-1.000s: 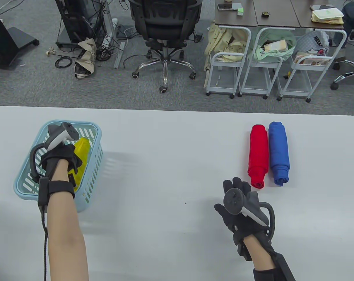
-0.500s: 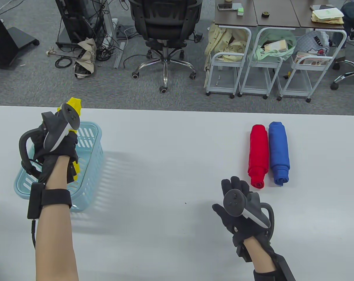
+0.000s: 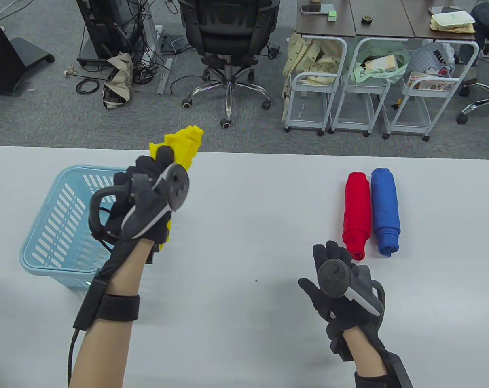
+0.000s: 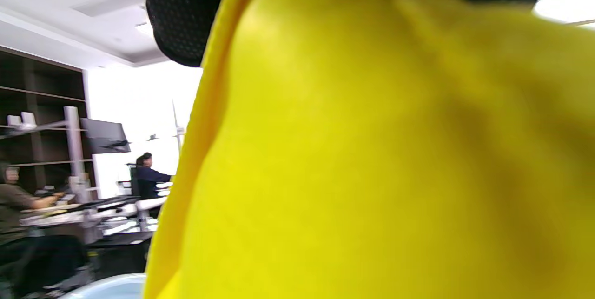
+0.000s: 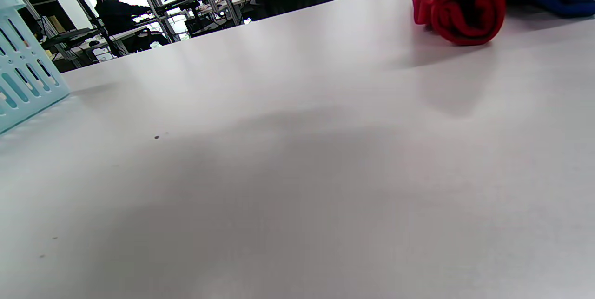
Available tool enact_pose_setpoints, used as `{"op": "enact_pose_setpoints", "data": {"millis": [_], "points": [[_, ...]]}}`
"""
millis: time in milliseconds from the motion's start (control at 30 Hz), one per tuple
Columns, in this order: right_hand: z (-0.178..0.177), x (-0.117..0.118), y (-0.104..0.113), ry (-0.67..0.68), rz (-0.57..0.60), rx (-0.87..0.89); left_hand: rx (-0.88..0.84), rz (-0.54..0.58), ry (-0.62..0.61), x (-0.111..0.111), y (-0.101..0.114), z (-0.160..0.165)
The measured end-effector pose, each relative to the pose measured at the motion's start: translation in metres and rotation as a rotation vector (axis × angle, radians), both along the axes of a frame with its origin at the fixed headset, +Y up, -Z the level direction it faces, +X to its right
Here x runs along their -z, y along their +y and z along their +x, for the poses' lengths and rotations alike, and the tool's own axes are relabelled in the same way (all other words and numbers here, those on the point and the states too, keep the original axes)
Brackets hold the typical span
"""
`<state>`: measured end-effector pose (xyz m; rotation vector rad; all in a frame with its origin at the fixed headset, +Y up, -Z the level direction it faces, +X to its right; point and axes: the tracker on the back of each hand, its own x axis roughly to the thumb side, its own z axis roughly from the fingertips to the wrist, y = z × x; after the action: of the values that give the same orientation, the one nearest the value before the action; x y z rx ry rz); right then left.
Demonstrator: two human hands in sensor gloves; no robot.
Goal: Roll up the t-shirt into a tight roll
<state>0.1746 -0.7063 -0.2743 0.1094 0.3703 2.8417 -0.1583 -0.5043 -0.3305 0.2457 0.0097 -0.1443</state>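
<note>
While our left hand [image 3: 147,206] grips the bunched yellow t-shirt [image 3: 183,147] in the air above the bench [image 3: 248,194], just right of the basket [image 3: 62,226], its long axis runs up and away from our fingers. Our right hand [image 3: 337,291] lies relaxed, holding nothing, well to the right. We count one yellow shirt, one red roll [image 3: 356,214], one blue roll [image 3: 385,210] and one basket.

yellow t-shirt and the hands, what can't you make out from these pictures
- Yellow t-shirt: in the table view the left hand and its tracker hide its middle; the left wrist view is a close blur of cloth.
- Right hand: absent from the right wrist view; in the table view the tracker covers its back.
- Basket interior: the left forearm hides the near right corner.
</note>
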Motion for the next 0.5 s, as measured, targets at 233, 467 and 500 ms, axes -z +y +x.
{"op": "enact_pose_setpoints", "data": {"millis": [233,467,500], "points": [[0.004,0.003,-0.005,-0.015,-0.020,-0.003,-0.167,-0.417,-0.271,-0.015,-0.098,0.041],[-0.004,0.005,-0.017,0.003,-0.061,-0.035,-0.173,-0.604,-0.271,-0.025,-0.205,0.035],[-0.006,0.005,-0.019,0.009,-0.066,-0.042,-0.180,-0.631,-0.271,-0.027,-0.215,0.034]]}}
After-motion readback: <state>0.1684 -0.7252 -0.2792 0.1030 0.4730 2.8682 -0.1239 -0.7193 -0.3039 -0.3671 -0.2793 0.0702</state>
